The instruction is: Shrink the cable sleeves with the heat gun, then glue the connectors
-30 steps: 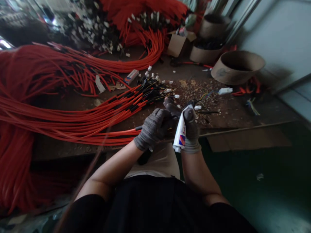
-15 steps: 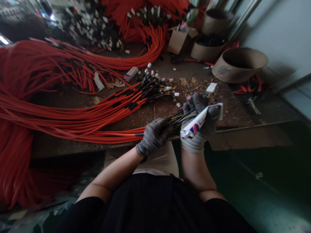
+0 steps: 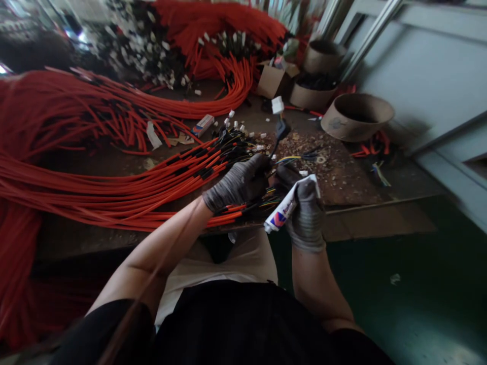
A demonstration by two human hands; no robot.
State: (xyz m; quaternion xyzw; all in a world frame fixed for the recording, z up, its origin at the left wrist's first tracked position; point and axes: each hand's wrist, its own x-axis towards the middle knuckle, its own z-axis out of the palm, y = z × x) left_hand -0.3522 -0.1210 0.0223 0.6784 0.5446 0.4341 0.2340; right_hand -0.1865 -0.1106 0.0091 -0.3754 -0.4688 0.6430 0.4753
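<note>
My left hand (image 3: 238,183), in a grey knit glove, is shut around black-sleeved wires of a red wire harness (image 3: 114,180). One wire end rises past the fingers, carrying a black sleeve and a white plastic connector (image 3: 277,105). My right hand (image 3: 307,217), also gloved in grey, grips a white squeeze tube (image 3: 285,209) with a blue and red label. The tube's capped end points down-left, and its flat crimped end sits at the fingertips. The two hands are close together, with thin coloured wires (image 3: 289,159) just beyond them.
The dark wooden workbench (image 3: 342,175) is scattered with crumbs and small white connectors. Large orange-red wire bundles fill the left and back. Round cardboard tubs (image 3: 356,116) and a cardboard box (image 3: 272,81) stand at the back right. A green floor lies to the right.
My left hand has lifted the wire end, and the white connector now stands up above the bench. My right hand has moved left and turned the tube from nearly level to a steeper tilt.
</note>
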